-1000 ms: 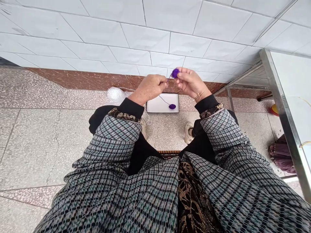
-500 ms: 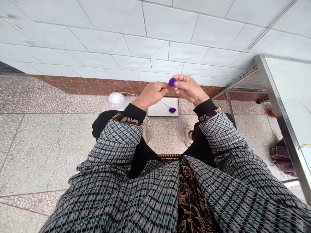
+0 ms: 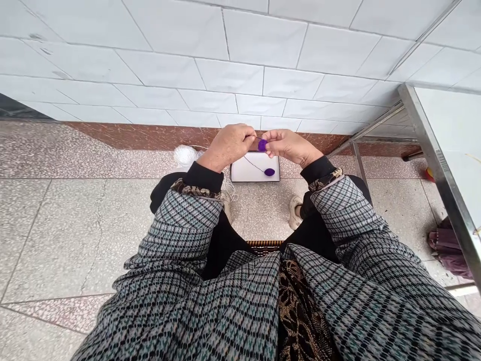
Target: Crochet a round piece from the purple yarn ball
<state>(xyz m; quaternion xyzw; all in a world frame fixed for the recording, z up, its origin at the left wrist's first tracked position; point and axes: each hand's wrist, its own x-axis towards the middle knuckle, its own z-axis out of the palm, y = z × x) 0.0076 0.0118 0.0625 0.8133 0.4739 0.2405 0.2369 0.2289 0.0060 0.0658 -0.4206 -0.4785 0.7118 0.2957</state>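
Observation:
A small fuzzy purple yarn piece [image 3: 262, 145] is pinched between the thumb and fingers of my right hand [image 3: 289, 145]. My left hand [image 3: 230, 144] is closed just to its left, fingertips together on a thin dark strand of yarn [image 3: 257, 137] that reaches across to the piece. Whether those fingers hold anything else is hidden. Below my hands, a purple yarn ball [image 3: 269, 172] lies in a shallow white box [image 3: 244, 174] with a dark rim. A yarn tail runs from the ball up toward my left hand.
White yarn [image 3: 185, 155] sits on the speckled floor left of the box, with loose white strands [image 3: 230, 189] near my left shoe. A tiled wall [image 3: 248, 80] rises close in front. On the right stands a metal-framed table [image 3: 436, 150], with dark maroon cloth [image 3: 449, 250] below it.
The purple piece is lower and slightly left, and my fingertips have come a little apart. A dark strand now spans the gap between my hands. The view has shifted slightly.

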